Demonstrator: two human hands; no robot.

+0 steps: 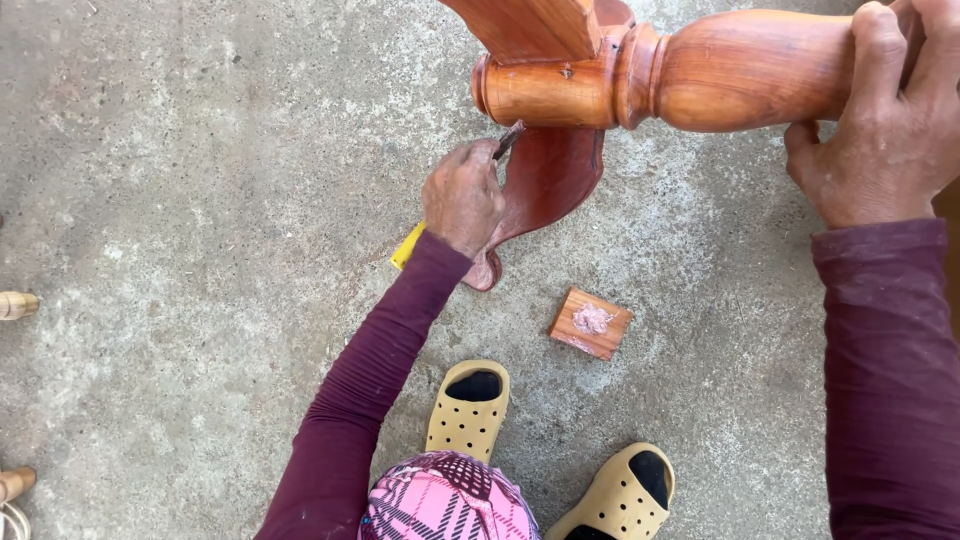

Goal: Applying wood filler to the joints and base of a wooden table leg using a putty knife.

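Filler work looks partway: left hand (462, 198) presses a small tool (508, 139) at the joint of the turned wooden leg (700, 75), right hand (885, 130) gripping it above the floor (200, 200). Pinkish filler waits on a wood scrap (590, 322).

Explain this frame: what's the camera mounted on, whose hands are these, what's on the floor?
One view only, from a camera worn on a person's head, looking down. No machine: two bare hands in maroon sleeves. The left hand holds a small yellow-handled tool, its tip against a reddish-brown turned wooden pedestal post with curved feet. The right hand grips that post. On the grey concrete floor lies a small wooden block with a dab of pinkish paste. Below are the person's tan perforated clogs and pink patterned cloth.
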